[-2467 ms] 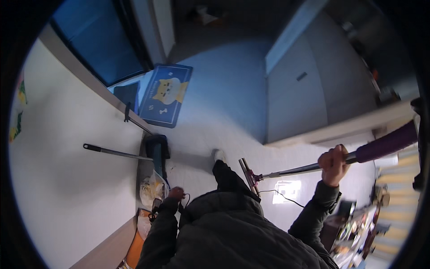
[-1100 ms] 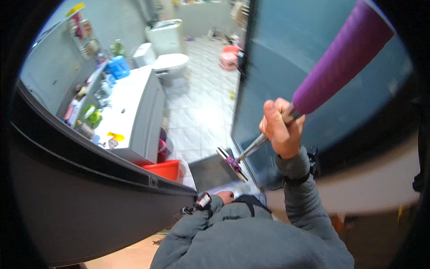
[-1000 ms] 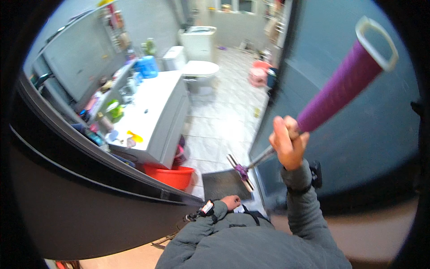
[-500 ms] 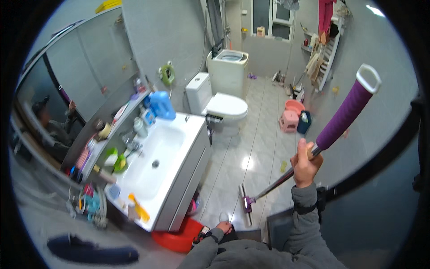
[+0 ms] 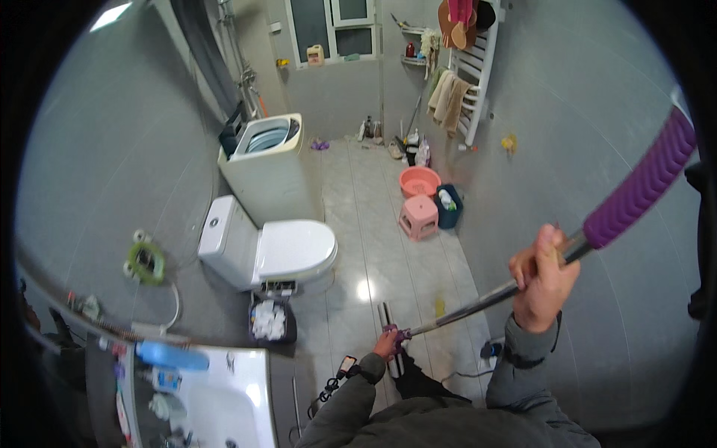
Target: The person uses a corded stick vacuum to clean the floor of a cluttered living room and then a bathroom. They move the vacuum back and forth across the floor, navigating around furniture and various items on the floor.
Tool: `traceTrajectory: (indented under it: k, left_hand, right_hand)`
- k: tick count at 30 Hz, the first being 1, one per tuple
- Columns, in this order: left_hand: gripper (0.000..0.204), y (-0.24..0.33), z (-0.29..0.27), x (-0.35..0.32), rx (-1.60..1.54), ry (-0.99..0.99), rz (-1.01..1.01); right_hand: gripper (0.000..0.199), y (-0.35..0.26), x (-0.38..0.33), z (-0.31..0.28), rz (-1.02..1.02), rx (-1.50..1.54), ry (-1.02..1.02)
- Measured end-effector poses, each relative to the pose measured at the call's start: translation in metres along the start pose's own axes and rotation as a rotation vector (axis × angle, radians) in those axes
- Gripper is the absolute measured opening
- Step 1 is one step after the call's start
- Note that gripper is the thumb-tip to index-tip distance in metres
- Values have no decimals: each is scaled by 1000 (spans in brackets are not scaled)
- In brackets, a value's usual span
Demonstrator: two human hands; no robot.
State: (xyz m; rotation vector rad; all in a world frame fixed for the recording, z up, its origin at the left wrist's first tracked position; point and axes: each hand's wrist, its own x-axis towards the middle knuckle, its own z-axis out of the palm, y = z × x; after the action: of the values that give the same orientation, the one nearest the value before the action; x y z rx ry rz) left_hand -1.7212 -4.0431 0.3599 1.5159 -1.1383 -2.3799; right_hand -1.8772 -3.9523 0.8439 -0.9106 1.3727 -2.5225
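A mop with a steel pole (image 5: 467, 305) slants across the lower right. Its purple ridged grip (image 5: 642, 179) rises past my right hand (image 5: 545, 280), which is closed around the pole just below that grip. Down at the mop head (image 5: 385, 313), a narrow strip with a purple joint, my left hand (image 5: 386, 345) has its fingers closed at the joint. The small size of this hand in view hides the exact finger placement. A dark device with a cable (image 5: 347, 366) is at my left wrist.
A white toilet (image 5: 299, 246) stands ahead left, beside a small bin of tissues (image 5: 269, 321) and a top-loading washing machine (image 5: 261, 160). The sink (image 5: 254, 381) is at lower left. A pink stool (image 5: 420, 216), pink basin (image 5: 420, 179) and dark bin (image 5: 449, 213) line the right wall.
My view has swung left and forward, with the sink now at lower left. My left hand has come up to the mop head's joint. My right hand keeps its hold on the pole.
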Motion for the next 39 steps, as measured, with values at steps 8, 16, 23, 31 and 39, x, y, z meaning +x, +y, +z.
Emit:
traceTrajectory:
  k: [8,16,23,31,39]
  left_hand:
    - [43,227,-2,217,-99,-45,99]
    - [47,475,-30,377,-168,45,141]
    - [42,669,-78,529,-121,31,253]
    - [49,884,-170,665,298,273,328]
    - [50,1043,-305,868,90,617,355]
  right_hand:
    - [30,88,214,76,-224,10,-125]
    - [21,150,376,148,-282,112,-306]
    - [27,297,515,209,-345,88,-211]
    - [30,431,674,260,-133,82,-439]
    - [25,701,887,329,257,-17,-700]
